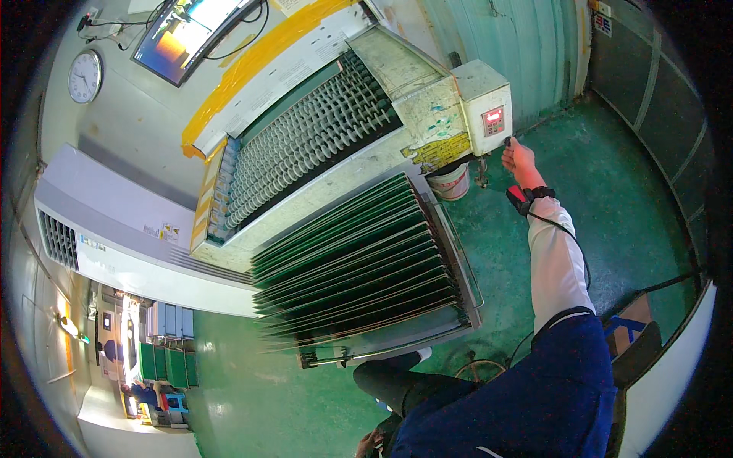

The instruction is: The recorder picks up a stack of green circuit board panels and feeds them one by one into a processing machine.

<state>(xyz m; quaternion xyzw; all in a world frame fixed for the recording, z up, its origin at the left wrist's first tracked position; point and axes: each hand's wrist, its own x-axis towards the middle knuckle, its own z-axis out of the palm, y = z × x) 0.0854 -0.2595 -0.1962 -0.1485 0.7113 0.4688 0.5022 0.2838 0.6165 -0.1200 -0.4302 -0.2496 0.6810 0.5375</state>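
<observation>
Pinching half-hidden dark knob [508, 141], right hand [521, 159], left hand [369, 443] dim, cut off

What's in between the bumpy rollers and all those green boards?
In the head view, the machine's pale long side runs between the rollers and the green boards.

Free gap between panel rack [450, 256] and right forearm [558, 259], with white bucket [452, 185] beside the machine [427, 114] as obstacle.
</observation>
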